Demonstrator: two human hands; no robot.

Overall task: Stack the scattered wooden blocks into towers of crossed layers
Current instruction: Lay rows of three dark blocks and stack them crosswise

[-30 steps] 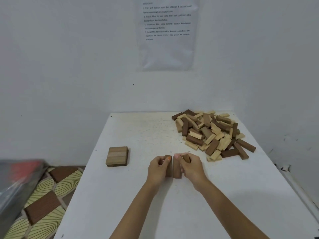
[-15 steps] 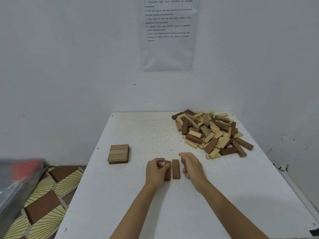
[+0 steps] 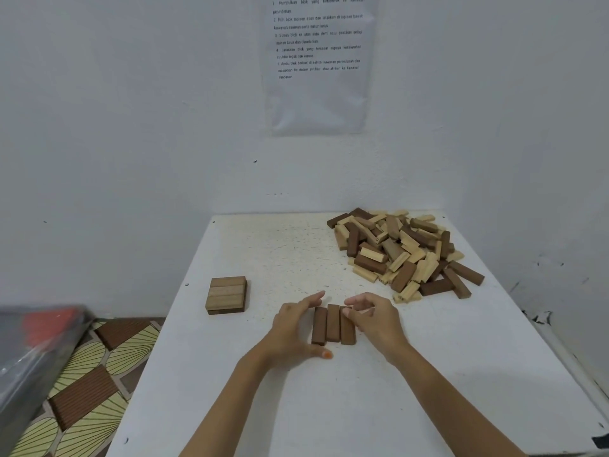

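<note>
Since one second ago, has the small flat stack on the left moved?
No. The stack keeps the same spot beside the left edge of the table.

We had the loose block pile point(image 3: 402, 252) filling the far right of the desk point(image 3: 346, 407) at 1 o'clock, and a low flat stack point(image 3: 226, 294) at 10 o'clock near the left edge. Between them a bare lane ran toward 12 o'clock, up to the wall point(image 3: 164, 127). Our left hand point(image 3: 293, 328) and right hand point(image 3: 375, 319) closed off both sides of the three-block row point(image 3: 333, 324). Bare desk lay at 6 o'clock.
</note>
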